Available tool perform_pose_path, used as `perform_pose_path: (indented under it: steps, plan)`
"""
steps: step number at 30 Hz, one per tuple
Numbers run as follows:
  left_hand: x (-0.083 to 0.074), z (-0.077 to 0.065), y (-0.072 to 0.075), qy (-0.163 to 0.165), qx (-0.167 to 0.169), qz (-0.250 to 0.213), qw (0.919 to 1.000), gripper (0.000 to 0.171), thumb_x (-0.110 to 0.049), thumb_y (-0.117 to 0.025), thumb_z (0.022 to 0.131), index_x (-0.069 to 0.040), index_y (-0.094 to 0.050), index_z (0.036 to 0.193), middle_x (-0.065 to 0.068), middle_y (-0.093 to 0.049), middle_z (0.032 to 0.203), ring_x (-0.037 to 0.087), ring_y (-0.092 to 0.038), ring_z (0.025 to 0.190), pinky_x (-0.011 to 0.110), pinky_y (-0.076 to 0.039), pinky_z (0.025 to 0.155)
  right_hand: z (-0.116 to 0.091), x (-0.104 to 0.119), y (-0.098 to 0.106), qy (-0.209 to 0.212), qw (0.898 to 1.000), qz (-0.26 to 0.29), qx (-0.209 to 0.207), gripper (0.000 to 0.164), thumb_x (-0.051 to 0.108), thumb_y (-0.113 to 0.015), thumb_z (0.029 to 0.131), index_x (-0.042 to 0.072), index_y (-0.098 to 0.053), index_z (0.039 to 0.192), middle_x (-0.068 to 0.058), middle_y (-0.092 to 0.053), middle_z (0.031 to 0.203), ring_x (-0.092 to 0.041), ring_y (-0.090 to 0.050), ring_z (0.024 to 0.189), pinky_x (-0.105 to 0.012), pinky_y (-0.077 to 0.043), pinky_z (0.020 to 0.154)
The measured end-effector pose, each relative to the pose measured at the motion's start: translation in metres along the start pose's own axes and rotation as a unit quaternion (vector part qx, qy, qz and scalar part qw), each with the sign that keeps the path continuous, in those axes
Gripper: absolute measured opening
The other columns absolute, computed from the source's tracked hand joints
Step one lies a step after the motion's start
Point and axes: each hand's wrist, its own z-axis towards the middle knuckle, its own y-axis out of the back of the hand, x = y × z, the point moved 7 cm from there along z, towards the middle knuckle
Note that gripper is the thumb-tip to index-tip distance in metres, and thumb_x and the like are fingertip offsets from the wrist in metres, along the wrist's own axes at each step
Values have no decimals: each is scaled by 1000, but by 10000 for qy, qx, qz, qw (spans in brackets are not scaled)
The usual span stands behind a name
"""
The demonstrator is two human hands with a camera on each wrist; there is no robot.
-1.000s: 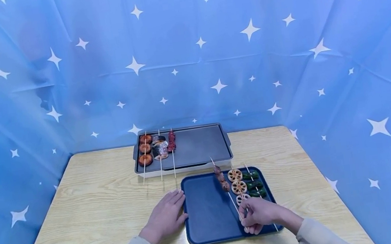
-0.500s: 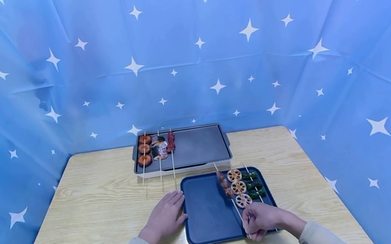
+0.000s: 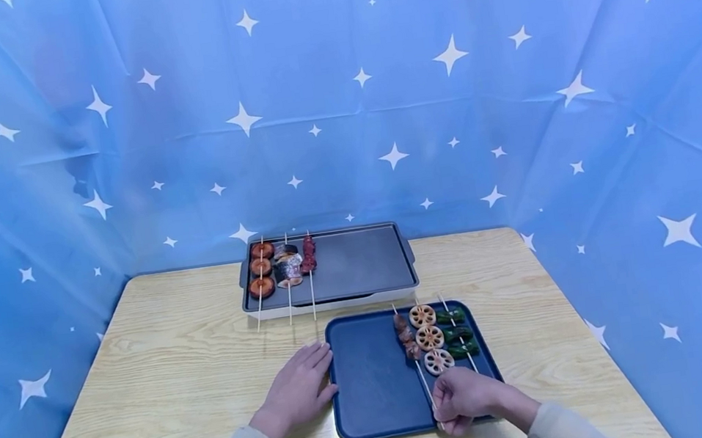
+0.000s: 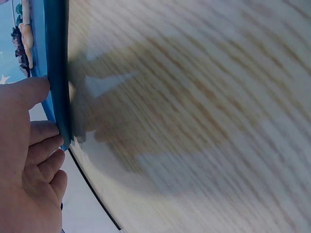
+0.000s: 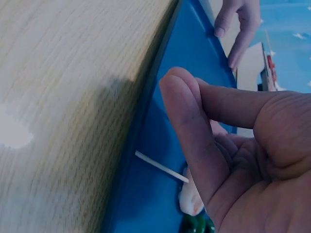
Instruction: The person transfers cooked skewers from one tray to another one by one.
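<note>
Over the right half of a dark blue tray, my right hand pinches the lower stick of a brown meat skewer between thumb and index finger. The meat end lies over the tray, just left of a lotus root skewer. Farther right is a green pepper skewer. In the right wrist view, the thumb and index fingertips meet and hide the held stick. My left hand rests at the tray's left edge; the left wrist view shows its thumb and fingers touching the tray rim.
Behind the tray stands a dark griddle pan. Along its left side lie a skewer of round brown slices, a fish skewer and a red meat skewer, sticks overhanging the front. A starred blue curtain surrounds the wooden table.
The meat skewer has come down and toward me onto the tray, turning straighter beside the lotus root skewer. My right hand has moved slightly nearer the front rim. The left hand stays put.
</note>
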Motion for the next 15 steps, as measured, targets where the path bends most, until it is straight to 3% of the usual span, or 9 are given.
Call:
perform_pose_path:
  steps: [9, 15]
  plan:
    - [0, -1, -5, 22, 92, 20, 10000, 61, -47, -54, 96, -5, -52, 140, 10, -47, 150, 26, -41, 142, 41, -31, 121, 7, -4, -6, -435, 9986, -1, -300, 9, -1, -63, 87, 0, -60, 79, -6, -67, 62, -11, -66, 55, -32, -62, 54]
    - [1, 1, -4, 52, 65, 27, 10000, 61, -47, -54, 96, -5, -52, 140, 10, -47, 150, 26, -40, 142, 41, -31, 122, 13, -3, -4, -546, 9973, -206, -444, 22, 7, -57, 94, 0, -63, 74, -5, -65, 57, -12, -65, 51, -33, -61, 51]
